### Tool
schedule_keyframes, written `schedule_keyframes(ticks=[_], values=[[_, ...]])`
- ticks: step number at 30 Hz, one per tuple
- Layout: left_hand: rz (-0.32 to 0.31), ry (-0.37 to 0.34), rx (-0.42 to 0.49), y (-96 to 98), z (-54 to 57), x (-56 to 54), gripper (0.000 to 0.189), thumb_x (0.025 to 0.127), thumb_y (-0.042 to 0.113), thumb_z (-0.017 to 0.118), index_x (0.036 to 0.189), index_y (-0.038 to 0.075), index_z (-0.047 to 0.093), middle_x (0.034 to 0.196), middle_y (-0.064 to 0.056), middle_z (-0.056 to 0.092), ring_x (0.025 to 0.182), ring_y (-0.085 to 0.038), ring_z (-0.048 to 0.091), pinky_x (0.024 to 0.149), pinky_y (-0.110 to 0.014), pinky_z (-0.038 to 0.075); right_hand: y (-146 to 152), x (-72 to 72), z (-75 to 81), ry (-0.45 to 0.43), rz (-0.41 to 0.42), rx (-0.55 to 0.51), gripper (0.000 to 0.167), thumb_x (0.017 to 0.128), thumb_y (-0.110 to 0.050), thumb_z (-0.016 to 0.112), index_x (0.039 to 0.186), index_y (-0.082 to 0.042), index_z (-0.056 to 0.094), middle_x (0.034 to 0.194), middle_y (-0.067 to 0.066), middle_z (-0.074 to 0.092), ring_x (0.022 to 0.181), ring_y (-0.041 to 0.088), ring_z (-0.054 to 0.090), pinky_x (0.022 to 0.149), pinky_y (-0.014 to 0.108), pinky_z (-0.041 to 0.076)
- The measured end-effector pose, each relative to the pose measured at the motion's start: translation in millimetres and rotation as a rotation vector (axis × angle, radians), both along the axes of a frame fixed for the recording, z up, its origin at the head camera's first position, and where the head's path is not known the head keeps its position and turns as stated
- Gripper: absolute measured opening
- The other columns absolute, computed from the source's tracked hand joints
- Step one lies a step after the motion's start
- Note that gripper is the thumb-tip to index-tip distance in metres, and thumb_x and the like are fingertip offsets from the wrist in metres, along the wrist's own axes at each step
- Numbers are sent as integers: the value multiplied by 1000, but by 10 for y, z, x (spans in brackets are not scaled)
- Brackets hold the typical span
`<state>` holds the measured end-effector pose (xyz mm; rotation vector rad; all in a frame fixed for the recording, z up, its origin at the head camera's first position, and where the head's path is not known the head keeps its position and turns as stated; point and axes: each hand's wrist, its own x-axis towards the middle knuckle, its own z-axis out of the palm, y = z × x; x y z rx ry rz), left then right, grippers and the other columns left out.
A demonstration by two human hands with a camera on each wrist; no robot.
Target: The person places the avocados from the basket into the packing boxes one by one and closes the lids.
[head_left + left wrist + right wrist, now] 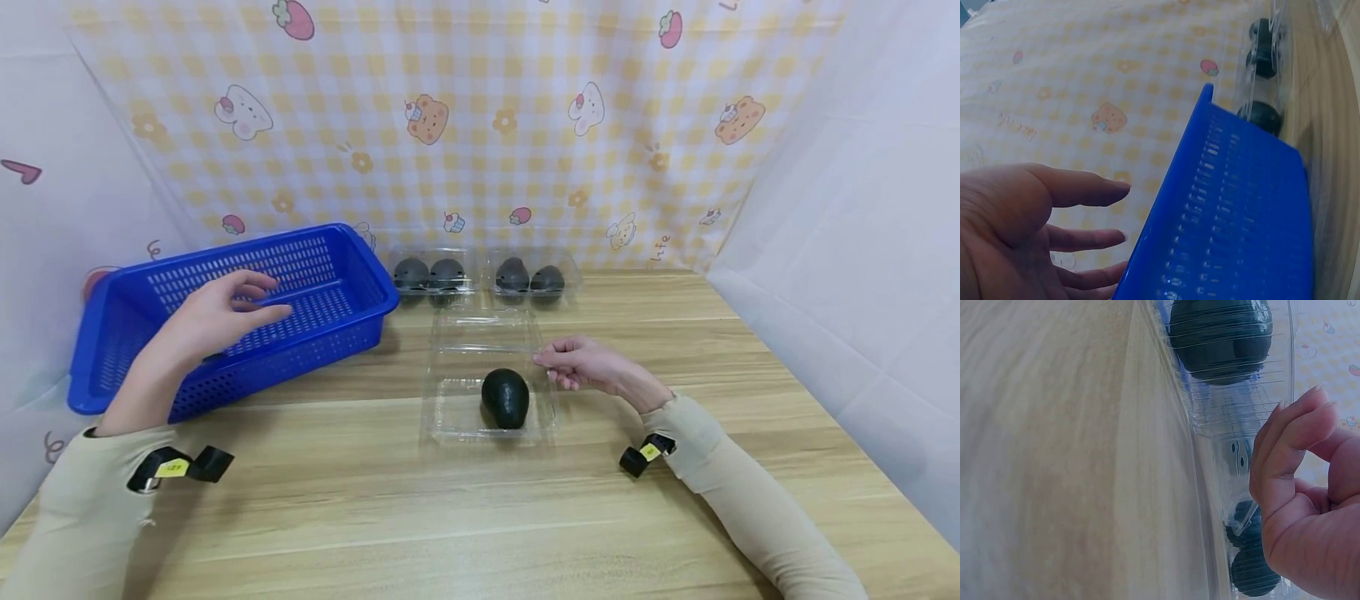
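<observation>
My left hand (217, 312) is above the blue plastic basket (330, 333), fingers spread and bent, with nothing in its grasp. In the left wrist view its thumb and fingers stand apart beside the basket's rim. A clear plastic clamshell box (457, 408) lies with its lid folded back on the table. One dark green avocado (506, 398) sits in the right half of its near tray. My right hand (585, 364) pinches the box's right edge near the fold, fingers curled. In the right wrist view its fingertips overlap the clear rim.
Two closed clear boxes stand at the back by the checked cloth, the left box (433, 271) and the right box (534, 275), each with two avocados inside. Something dark (213, 358) shows in the basket under my left wrist. White cloth walls flank the wooden table (375, 517).
</observation>
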<state>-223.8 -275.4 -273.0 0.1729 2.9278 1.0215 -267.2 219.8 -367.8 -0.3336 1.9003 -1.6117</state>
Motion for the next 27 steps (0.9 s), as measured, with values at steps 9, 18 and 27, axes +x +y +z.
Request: schedule_keyframes(ticks=[9,18,27], values=[[10,-98,-87,-317,1,-50,88,99,57,56,152,-7,26,145,-42,31,131,-61,29,98,-76,31,-1,-1,15,2,3,4,22,104,-17,58,91,1,55,68,0,59,51,4,50,47,16,41],[2,-199,-130,-571,-55,-91,95,98,61,54,149,-12,21,144,-46,26,129,-62,29,99,-74,33,9,14,21,12,8,8,23,104,-19,58,87,-3,56,69,0,59,52,4,50,48,16,42],[-18,-255,-156,-744,-130,-88,95,98,54,59,148,-16,18,145,-47,19,121,-64,41,95,-73,37,3,16,20,5,2,6,22,104,-18,58,86,-5,56,69,0,58,52,4,50,48,16,43]])
